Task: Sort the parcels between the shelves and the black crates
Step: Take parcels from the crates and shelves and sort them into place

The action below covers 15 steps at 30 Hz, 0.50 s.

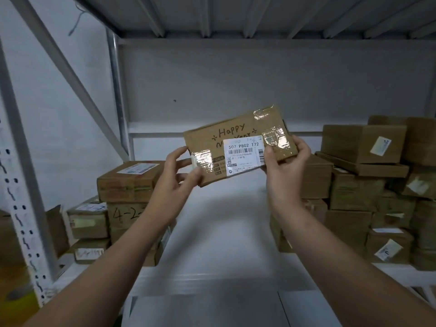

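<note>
A flat brown cardboard parcel (236,138) with "Happy New Year" handwritten on it, clear tape at its corners and a white barcode label is held up above the white shelf (219,232), tilted with its right end higher. My left hand (174,175) grips its lower left corner. My right hand (285,166) holds its right end, thumb resting on the label. No black crate is in view.
Stacked brown boxes (125,199) stand on the shelf at the left, one marked "4-2". A taller pile of boxes (363,192) fills the right side. A grey perforated upright (21,208) and a diagonal brace stand at the left. Another shelf deck hangs overhead.
</note>
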Tool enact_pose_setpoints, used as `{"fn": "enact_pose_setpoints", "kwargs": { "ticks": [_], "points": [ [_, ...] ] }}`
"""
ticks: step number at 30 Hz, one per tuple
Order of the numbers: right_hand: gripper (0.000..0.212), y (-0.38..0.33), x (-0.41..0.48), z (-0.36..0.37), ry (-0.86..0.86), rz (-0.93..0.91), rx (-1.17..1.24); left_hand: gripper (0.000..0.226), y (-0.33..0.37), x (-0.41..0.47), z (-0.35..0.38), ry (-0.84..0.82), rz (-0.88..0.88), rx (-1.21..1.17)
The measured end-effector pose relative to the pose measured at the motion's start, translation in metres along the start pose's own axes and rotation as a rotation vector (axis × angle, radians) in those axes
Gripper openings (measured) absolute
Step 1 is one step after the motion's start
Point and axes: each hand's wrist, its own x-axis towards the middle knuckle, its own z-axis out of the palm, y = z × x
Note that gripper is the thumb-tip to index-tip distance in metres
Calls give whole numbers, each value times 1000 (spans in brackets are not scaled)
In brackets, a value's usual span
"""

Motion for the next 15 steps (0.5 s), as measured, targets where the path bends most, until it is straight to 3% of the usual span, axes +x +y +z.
{"fn": "enact_pose_setpoints", "kwargs": {
  "ticks": [6,11,15],
  "points": [
    [46,10,-24,10,-75,-9,-116,47,-11,-10,-18,130,-44,-54],
    [47,11,-31,17,-64,-54,-166,47,-12,-14,-29,128,-54,-56],
    [44,13,-32,24,-82,21,-65,53,-13,-20,-34,137,10,-18]
  ]
}}
